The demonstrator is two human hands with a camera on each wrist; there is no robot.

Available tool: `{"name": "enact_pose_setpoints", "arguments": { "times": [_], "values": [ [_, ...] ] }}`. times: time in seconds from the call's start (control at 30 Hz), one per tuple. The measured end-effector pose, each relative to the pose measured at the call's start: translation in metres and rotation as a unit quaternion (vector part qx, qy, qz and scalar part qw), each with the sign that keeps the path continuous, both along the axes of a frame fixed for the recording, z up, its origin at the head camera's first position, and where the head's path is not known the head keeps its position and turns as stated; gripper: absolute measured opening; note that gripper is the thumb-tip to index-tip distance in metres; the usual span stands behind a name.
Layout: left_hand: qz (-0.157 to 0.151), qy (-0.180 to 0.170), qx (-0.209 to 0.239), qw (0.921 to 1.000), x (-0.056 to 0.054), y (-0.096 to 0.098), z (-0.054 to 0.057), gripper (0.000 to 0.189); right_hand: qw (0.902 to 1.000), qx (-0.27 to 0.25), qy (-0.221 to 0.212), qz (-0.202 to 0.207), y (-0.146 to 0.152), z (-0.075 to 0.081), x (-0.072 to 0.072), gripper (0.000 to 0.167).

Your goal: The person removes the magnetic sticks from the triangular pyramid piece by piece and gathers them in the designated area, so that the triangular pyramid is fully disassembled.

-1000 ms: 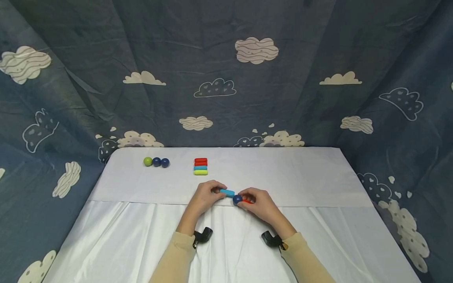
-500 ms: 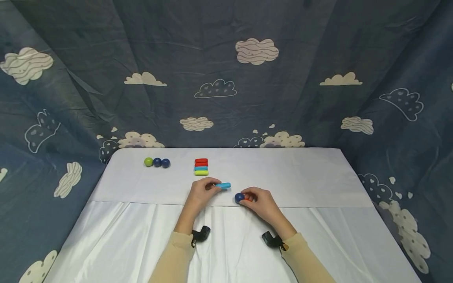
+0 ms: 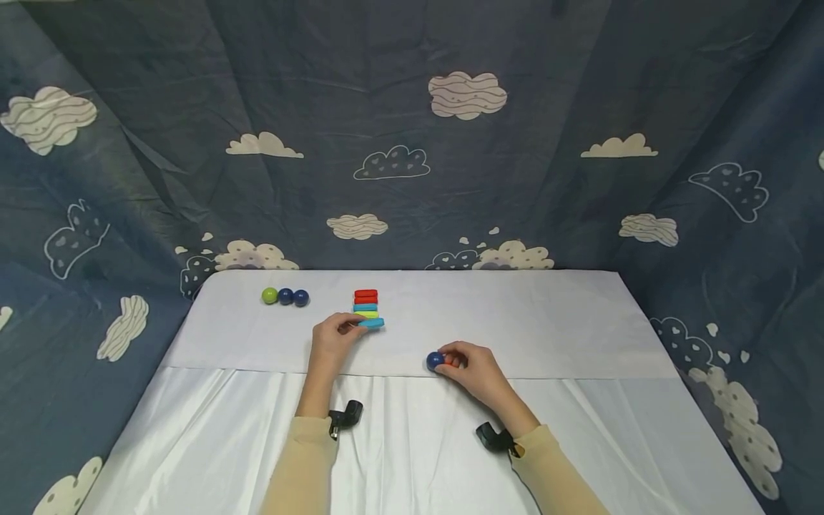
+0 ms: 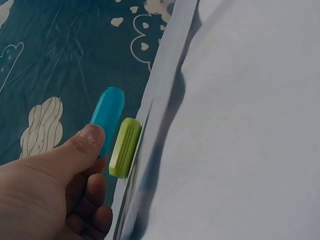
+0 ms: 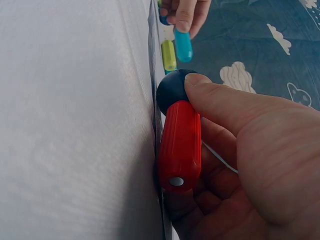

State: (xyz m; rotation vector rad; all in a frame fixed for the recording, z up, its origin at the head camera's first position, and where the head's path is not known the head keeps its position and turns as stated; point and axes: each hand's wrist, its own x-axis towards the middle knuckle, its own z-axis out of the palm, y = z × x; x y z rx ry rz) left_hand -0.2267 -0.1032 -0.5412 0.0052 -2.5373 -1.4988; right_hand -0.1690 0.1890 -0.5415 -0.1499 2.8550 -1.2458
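My left hand (image 3: 333, 342) pinches a light blue magnetic stick (image 4: 109, 112) between thumb and fingers. It is close over the near end of a row of sticks, beside the yellow-green stick (image 4: 126, 148). My right hand (image 3: 473, 366) grips a dark blue ball (image 3: 435, 361) together with a red magnetic stick (image 5: 181, 145). In the right wrist view the ball (image 5: 175, 92) sits against one end of the red stick, and a round metal spot shows at the stick's other end. My right fingers partly cover the ball.
Beyond my left hand, two red sticks (image 3: 365, 297) and another light blue stick (image 3: 365, 307) lie in the row. A green ball (image 3: 269, 295) and two dark blue balls (image 3: 292, 297) line up at the back left of the white table (image 3: 515, 322). A cloud-patterned cloth (image 3: 399, 200) hangs behind.
My left hand has carried the light blue stick away from the dark blue ball, leftward and back to the row of sticks. My right hand has barely moved.
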Motion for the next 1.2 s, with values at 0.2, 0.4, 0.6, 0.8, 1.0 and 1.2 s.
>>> {"name": "enact_pose_setpoints", "arguments": {
  "times": [0.2,0.4,0.6,0.8,1.0,1.2],
  "values": [
    [0.018,-0.014,-0.026,0.9994,-0.007,-0.006,0.001,0.021,1.0,-0.005,0.001,-0.002,-0.001,-0.001,0.001,0.032],
    [0.027,-0.019,-0.035,0.9988,-0.011,-0.009,-0.001,0.021,1.0,-0.003,0.003,-0.002,-0.002,0.001,0.001,0.032],
    [0.031,-0.024,-0.024,0.999,-0.014,-0.008,-0.004,0.021,1.0,-0.001,0.001,-0.002,-0.001,0.002,0.0,0.033],
    [0.029,-0.017,-0.016,0.9993,-0.013,-0.008,-0.005,0.022,1.0,0.002,0.001,0.002,0.0,0.001,0.0,0.032],
    [0.0,0.04,0.008,0.9992,-0.008,0.001,-0.001,0.022,0.9999,0.01,0.004,0.007,0.0,0.003,0.0,0.033],
    [-0.134,0.013,0.032,0.9903,0.006,0.033,0.001,0.023,0.9998,0.006,0.003,0.02,0.0,0.004,0.001,0.032]
  ]
}}
